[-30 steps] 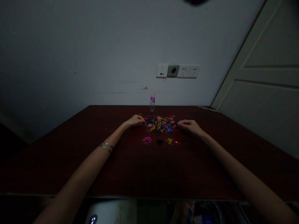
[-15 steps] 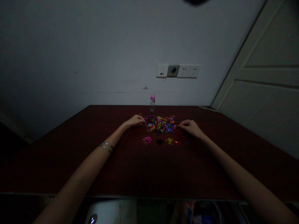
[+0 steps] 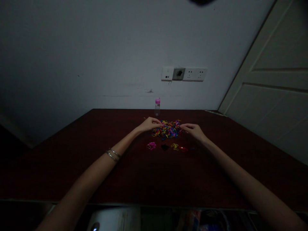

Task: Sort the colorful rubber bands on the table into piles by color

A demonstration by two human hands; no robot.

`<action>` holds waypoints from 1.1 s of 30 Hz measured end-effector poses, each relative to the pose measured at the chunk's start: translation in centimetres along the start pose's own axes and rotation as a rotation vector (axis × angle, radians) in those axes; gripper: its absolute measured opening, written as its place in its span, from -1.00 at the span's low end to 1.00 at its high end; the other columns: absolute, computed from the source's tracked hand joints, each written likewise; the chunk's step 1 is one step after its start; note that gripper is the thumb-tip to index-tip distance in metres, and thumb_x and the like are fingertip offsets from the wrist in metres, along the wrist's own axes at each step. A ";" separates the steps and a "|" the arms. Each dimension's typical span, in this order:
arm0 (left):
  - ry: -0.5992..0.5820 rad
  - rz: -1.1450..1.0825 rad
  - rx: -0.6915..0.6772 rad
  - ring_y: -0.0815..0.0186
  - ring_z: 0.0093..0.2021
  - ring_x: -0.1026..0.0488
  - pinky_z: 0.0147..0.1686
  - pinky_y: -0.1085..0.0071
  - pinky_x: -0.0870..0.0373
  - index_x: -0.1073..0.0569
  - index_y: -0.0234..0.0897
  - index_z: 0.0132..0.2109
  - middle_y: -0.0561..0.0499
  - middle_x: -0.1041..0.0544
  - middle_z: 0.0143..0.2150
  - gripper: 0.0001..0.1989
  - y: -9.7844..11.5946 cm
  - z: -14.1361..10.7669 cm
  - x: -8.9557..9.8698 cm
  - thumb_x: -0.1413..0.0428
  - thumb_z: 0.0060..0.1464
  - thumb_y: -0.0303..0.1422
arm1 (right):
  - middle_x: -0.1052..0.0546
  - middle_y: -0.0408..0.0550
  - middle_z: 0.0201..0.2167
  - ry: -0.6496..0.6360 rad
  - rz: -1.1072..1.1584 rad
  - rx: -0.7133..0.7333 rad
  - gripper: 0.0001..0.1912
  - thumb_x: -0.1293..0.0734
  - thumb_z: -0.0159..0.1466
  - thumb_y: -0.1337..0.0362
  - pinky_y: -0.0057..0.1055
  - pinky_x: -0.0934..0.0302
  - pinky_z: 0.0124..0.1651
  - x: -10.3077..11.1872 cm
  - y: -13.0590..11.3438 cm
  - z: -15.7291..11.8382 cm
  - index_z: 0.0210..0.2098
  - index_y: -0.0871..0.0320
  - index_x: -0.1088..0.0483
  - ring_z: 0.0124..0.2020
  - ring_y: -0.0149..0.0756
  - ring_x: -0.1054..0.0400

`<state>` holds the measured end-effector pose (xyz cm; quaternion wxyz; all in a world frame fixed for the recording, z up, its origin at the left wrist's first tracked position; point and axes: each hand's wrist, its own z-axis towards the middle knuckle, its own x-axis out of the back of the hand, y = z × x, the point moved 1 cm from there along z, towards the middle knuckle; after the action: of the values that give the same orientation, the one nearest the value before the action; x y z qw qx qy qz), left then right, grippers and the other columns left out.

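Note:
A loose pile of small, many-coloured rubber bands (image 3: 168, 131) lies on the dark red-brown table (image 3: 134, 170). My left hand (image 3: 151, 124) reaches over the pile's left side, thumb and fingertips drawn together among the bands. At the right edge, my right hand (image 3: 194, 131) has its thumb and index finger pinched close to the bands. Whatever either pinch holds is too small to tell. Nearer to me is a row of small groups: pink bands (image 3: 151, 146), a black clump (image 3: 165, 147), yellow bands (image 3: 175, 146) and red bands (image 3: 183, 149). A faint blue bit lies right of the red.
Behind the pile stands a clear bottle with a pink cap (image 3: 157, 107). Wall sockets (image 3: 184, 74) are above the table, and a pale door (image 3: 274, 83) is at the right. Below the table's front edge, an open shelf holds a whitish object (image 3: 108, 219) and other items.
My left hand has moved right, from the pile's left edge to over the bands. My right hand has shifted slightly left and up, against the pile.

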<state>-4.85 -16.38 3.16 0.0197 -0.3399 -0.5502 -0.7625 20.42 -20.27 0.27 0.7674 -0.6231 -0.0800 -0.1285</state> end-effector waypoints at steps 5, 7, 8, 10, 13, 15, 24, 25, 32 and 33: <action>-0.096 -0.009 -0.074 0.51 -0.58 -0.11 -0.58 0.52 0.02 -0.52 -0.40 -0.27 0.08 -0.35 -0.57 -0.64 1.9 -0.4 -3.4 -0.15 -0.14 -0.18 | -0.54 -0.04 -0.38 -0.087 -0.036 0.133 -0.64 -0.36 -0.02 0.01 -0.35 -0.24 -0.25 -1.6 -1.6 -1.0 -0.42 0.19 -0.49 -0.31 -0.23 -0.38; -0.108 -0.020 -0.073 0.51 -0.58 -0.12 -0.57 0.52 0.00 -0.53 -0.41 -0.30 0.07 -0.36 -0.57 -0.68 2.1 -0.6 -4.1 -0.14 -0.12 -0.22 | -0.53 -0.04 -0.35 -0.123 -0.048 0.174 -0.66 -0.35 -0.01 0.01 -0.32 -0.23 -0.18 -1.8 -2.0 -1.3 -0.43 0.18 -0.49 -0.26 -0.23 -0.37; -0.108 -0.026 -0.070 0.50 -0.58 -0.13 -0.56 0.52 -0.02 -0.53 -0.42 -0.32 0.06 -0.37 -0.57 -0.71 2.1 -0.6 -4.2 -0.14 -0.11 -0.24 | -0.53 -0.04 -0.34 -0.135 -0.044 0.184 -0.66 -0.35 0.00 0.01 -0.31 -0.22 -0.15 -1.9 -2.1 -1.4 -0.43 0.17 -0.49 -0.24 -0.23 -0.37; -0.100 -0.034 -0.059 0.49 -0.55 -0.18 -0.54 0.51 -0.06 -0.53 -0.42 -0.35 0.03 -0.39 -0.55 -0.74 1.9 -0.6 -4.2 -0.13 -0.10 -0.27 | -0.52 -0.05 -0.33 -0.147 -0.028 0.190 -0.68 -0.35 0.00 0.02 -0.30 -0.21 -0.12 -1.9 -2.3 -1.6 -0.43 0.16 -0.49 -0.24 -0.23 -0.36; -0.068 -0.012 -0.019 0.47 -0.55 -0.21 -0.54 0.51 -0.08 -0.53 -0.43 -0.38 0.03 -0.41 -0.55 -0.75 1.3 -0.6 -3.7 -0.12 -0.10 -0.28 | -0.52 -0.05 -0.34 -0.147 -0.019 0.203 -0.69 -0.35 0.01 0.03 -0.29 -0.19 -0.09 -1.9 -2.3 -1.6 -0.44 0.16 -0.48 -0.23 -0.23 -0.36; -0.045 0.010 0.013 0.48 -0.56 -0.20 -0.55 0.52 -0.06 -0.53 -0.44 -0.37 0.04 -0.40 -0.57 -0.73 0.9 -0.5 -3.5 -0.11 -0.09 -0.27 | -0.51 -0.04 -0.34 -0.164 -0.033 0.239 -0.71 -0.35 0.02 0.04 -0.27 -0.19 -0.09 -1.9 -2.2 -1.7 -0.45 0.15 -0.48 -0.23 -0.22 -0.36; 0.016 -0.005 0.030 0.47 -0.61 -0.21 -0.57 0.53 -0.10 -0.49 -0.44 -0.21 0.09 -0.34 -0.64 -0.62 -0.9 0.0 -2.9 -0.02 0.00 -0.18 | -0.40 -0.03 -0.24 -0.398 -0.261 0.491 -0.79 -0.30 0.13 0.12 -0.25 -0.20 -0.11 -3.6 -2.9 -3.6 -0.42 0.12 -0.48 -0.21 -0.29 -0.30; 0.032 -0.011 0.042 0.47 -0.61 -0.22 -0.57 0.53 -0.11 -0.49 -0.45 -0.21 0.08 -0.35 -0.63 -0.63 -1.2 0.1 -2.7 -0.02 0.00 -0.20 | -0.39 -0.03 -0.23 -0.427 -0.276 0.506 -0.79 -0.29 0.14 0.13 -0.26 -0.20 -0.10 -3.7 -3.0 -3.8 -0.41 0.11 -0.48 -0.20 -0.30 -0.30; 0.150 -0.030 0.130 0.47 -0.59 -0.24 -0.56 0.54 -0.13 -0.50 -0.44 -0.26 0.06 -0.39 -0.59 -0.77 -4.2 1.2 0.0 -0.08 -0.10 -0.42 | -0.36 -0.03 -0.19 -0.585 -0.286 0.505 -0.83 -0.31 0.14 0.18 -0.27 -0.18 -0.07 -4.1 -3.0 -4.4 -0.38 0.11 -0.49 -0.15 -0.29 -0.28; 0.149 -0.027 0.137 0.47 -0.59 -0.24 -0.56 0.54 -0.13 -0.50 -0.45 -0.26 0.06 -0.39 -0.58 -0.77 -4.6 1.2 0.5 -0.09 -0.13 -0.44 | -0.37 -0.03 -0.18 -0.592 -0.285 0.497 -0.83 -0.32 0.13 0.18 -0.27 -0.18 -0.08 -4.1 -2.9 -4.3 -0.38 0.11 -0.49 -0.15 -0.29 -0.28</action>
<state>-6.48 -13.36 -0.11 0.0733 -0.2726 -0.6027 -0.7463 15.47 -24.64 0.88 0.8128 -0.4116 -0.4114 -0.0257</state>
